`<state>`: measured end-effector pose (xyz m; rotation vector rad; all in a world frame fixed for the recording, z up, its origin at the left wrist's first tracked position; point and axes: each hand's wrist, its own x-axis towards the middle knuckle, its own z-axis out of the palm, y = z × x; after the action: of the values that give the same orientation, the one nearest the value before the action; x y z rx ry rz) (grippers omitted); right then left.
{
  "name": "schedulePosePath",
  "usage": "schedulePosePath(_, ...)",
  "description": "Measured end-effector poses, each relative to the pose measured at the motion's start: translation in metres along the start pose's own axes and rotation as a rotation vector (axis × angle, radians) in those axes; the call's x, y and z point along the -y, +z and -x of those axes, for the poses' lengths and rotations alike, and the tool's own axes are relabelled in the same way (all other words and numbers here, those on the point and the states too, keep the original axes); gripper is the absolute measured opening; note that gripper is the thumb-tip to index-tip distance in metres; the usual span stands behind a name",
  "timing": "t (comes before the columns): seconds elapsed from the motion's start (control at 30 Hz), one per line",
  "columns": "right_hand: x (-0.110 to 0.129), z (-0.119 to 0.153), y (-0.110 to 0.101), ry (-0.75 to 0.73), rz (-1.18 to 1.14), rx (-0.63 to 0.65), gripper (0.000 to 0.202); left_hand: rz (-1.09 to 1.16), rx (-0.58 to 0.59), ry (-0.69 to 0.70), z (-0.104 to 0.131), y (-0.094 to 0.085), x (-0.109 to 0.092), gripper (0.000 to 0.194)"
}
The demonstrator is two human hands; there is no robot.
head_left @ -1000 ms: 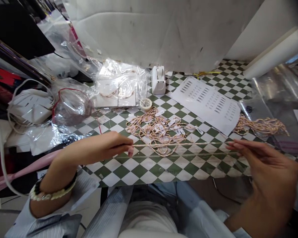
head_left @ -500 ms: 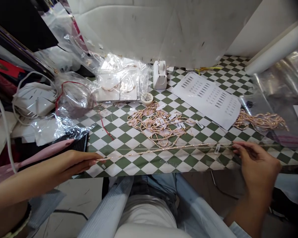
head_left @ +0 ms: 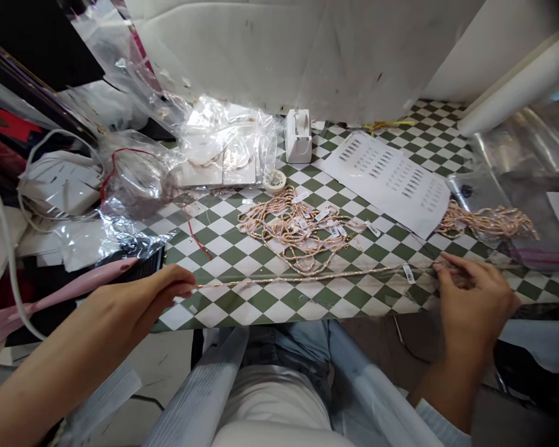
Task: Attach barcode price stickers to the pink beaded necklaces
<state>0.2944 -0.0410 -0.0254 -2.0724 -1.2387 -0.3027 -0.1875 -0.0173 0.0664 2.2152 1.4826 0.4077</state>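
Note:
A thin strand of pink and gold beads [head_left: 302,279] is stretched nearly straight between my hands, close to the table's front edge. My left hand [head_left: 170,284] pinches its left end with the fingers together. At the other end, my right hand [head_left: 475,288] is closed on the strand's tip; what exactly lies between those fingers is too small to see. A small white tag [head_left: 409,274] hangs from the strand just left of my right hand. Behind the strand lies a tangled heap of similar beaded strands [head_left: 298,230] with several white tags among them.
A printed label sheet [head_left: 386,180] partly covers a second bundle of beaded strands [head_left: 489,222]. Further back are a white tape dispenser [head_left: 299,139], a tape roll [head_left: 274,180] and clear bags with cards [head_left: 228,149]. A red cord [head_left: 196,239] lies on the checkered tablecloth [head_left: 270,304].
My left hand has risen slightly and moved a little right, its fingers bending more. My right hand has shifted a bit left and up. The strand stays stretched between them.

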Motion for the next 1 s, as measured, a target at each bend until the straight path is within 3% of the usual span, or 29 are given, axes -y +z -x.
schedulePosePath(0.07,0.029,0.009,-0.015,-0.035,-0.01,-0.066,0.033,0.041,0.006,0.05,-0.008,0.001,-0.013,0.021)
schedulePosePath(0.13,0.067,0.023,-0.032,-0.083,-0.121,-0.107,0.033,0.124,0.029,0.106,-0.021,0.006,-0.032,0.025)
schedulePosePath(0.17,0.086,0.032,-0.039,-0.101,-0.199,-0.042,0.032,0.154,0.096,0.098,-0.029,0.01,-0.043,0.026)
schedulePosePath(0.2,0.104,0.042,-0.043,-0.089,-0.411,0.037,0.031,0.205,0.15,0.133,-0.037,0.015,-0.054,0.026)
schedulePosePath(0.3,0.145,0.066,-0.037,-0.176,-0.807,0.566,0.053,0.343,0.331,0.216,-0.065,0.033,-0.081,0.027)
schedulePosePath(0.33,0.154,0.071,-0.029,-0.139,-0.904,0.691,0.058,0.399,0.353,0.249,-0.075,0.038,-0.086,0.028)
schedulePosePath(0.4,0.167,0.076,-0.01,0.003,-1.091,0.867,0.058,0.472,0.392,0.235,-0.092,0.044,-0.092,0.031)
schedulePosePath(0.47,0.177,0.076,0.009,0.125,-1.212,0.927,0.05,0.488,0.426,0.177,-0.107,0.044,-0.091,0.034)
schedulePosePath(0.57,0.187,0.069,0.025,0.125,-1.194,0.872,0.041,0.498,0.449,0.123,-0.122,0.037,-0.086,0.032)
schedulePosePath(0.7,0.183,0.066,0.026,-0.066,-0.944,0.504,0.037,0.609,0.481,0.099,-0.128,0.036,-0.085,0.025)
schedulePosePath(0.77,0.175,0.068,0.023,-0.121,-0.894,0.39,0.031,0.704,0.527,0.056,-0.128,0.042,-0.087,0.021)
schedulePosePath(0.9,0.159,0.071,0.019,-0.118,-0.886,0.298,0.029,1.036,0.574,-0.085,-0.126,0.061,-0.094,0.017)
schedulePosePath(1.0,0.148,0.068,0.019,-0.044,-0.9,0.283,0.026,1.199,0.516,-0.103,-0.128,0.078,-0.1,0.011)
